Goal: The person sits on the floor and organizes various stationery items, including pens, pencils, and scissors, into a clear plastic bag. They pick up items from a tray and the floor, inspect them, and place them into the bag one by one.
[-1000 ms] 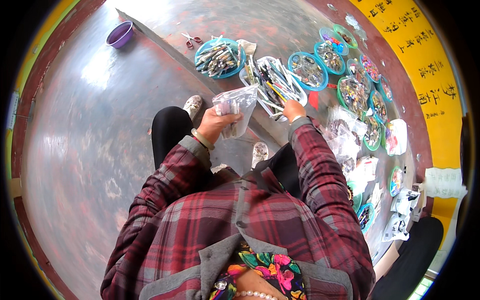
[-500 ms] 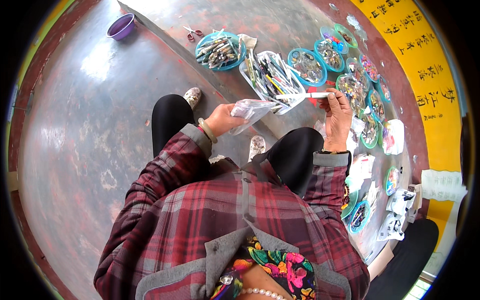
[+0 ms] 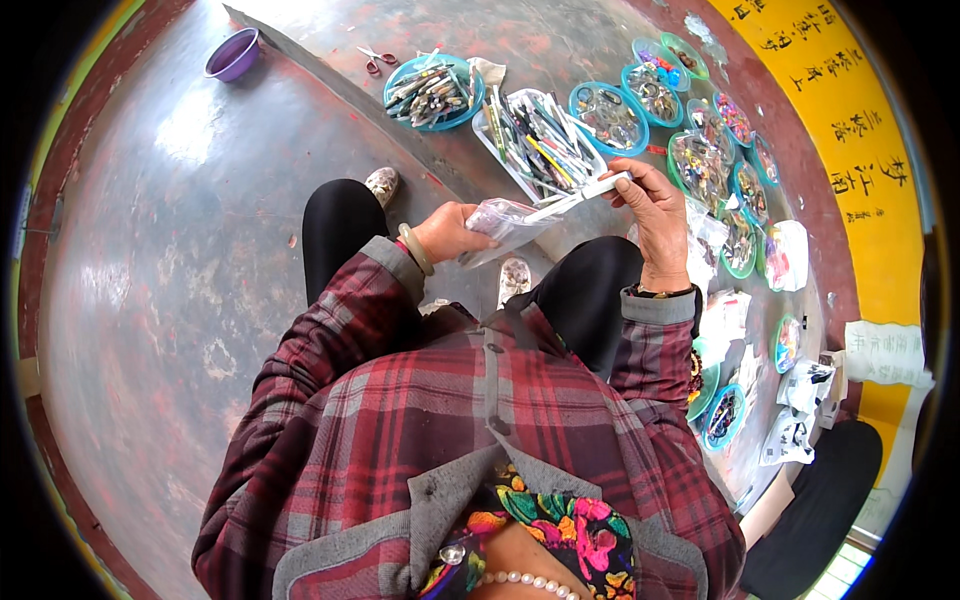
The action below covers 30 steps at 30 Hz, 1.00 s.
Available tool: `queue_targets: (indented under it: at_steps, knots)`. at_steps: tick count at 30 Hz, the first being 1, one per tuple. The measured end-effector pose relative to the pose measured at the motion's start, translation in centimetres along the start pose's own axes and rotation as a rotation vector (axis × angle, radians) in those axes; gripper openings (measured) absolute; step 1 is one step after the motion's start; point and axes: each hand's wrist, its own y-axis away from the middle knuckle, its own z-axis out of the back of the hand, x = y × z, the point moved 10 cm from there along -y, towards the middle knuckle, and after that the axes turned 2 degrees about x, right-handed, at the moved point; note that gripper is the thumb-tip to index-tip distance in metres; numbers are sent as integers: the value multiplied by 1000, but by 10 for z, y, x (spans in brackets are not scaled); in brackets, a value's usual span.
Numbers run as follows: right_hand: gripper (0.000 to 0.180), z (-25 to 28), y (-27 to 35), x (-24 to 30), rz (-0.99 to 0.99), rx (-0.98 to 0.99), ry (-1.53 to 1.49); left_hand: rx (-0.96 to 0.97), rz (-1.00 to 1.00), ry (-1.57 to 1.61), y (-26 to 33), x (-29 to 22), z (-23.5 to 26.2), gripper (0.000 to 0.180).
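Observation:
My left hand [image 3: 452, 235] is closed on a clear plastic bag [image 3: 505, 226], holding it above the floor between my knees. My right hand [image 3: 645, 205] pinches a white pen [image 3: 585, 194] near one end. The pen slants down to the left, and its far tip lies at the bag's edge; whether it is inside the mouth cannot be made out. Just beyond the hands, a white basket [image 3: 486, 136] holds many pens and markers. Left of that stands a blue basin [image 3: 462, 117] full of more pens.
Red-handled scissors [image 3: 374, 65] lie beyond the blue basin. A purple basin [image 3: 232, 56] stands far left by a floor ledge [image 3: 310, 66]. Several baskets of small items, among them a green basket [image 3: 673, 165], crowd the right side. White plastic bags [image 3: 787, 255] lie nearer the wall.
My right hand has moved left and slightly up, tilting the pen so its tip comes down to the bag. My left hand with the bag has hardly moved.

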Motion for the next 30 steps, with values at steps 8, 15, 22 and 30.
queue_targets:
  at_steps: [8, 15, 22, 30]
  knots:
    - [22, -13, -3, -8, -61, 82, 80, 19, 81, -19, 5, -3, 0, 35]
    - [16, -25, -11, -39, -181, 134, -13, 58, 53, 100, 1, 0, -5, 23]
    - [18, -52, -13, -59, -306, 209, -48, 69, 44, 283, 4, -4, -7, 19]
    - [16, -67, -19, -64, -160, 200, 102, 92, -5, 511, -3, 5, -6, 27]
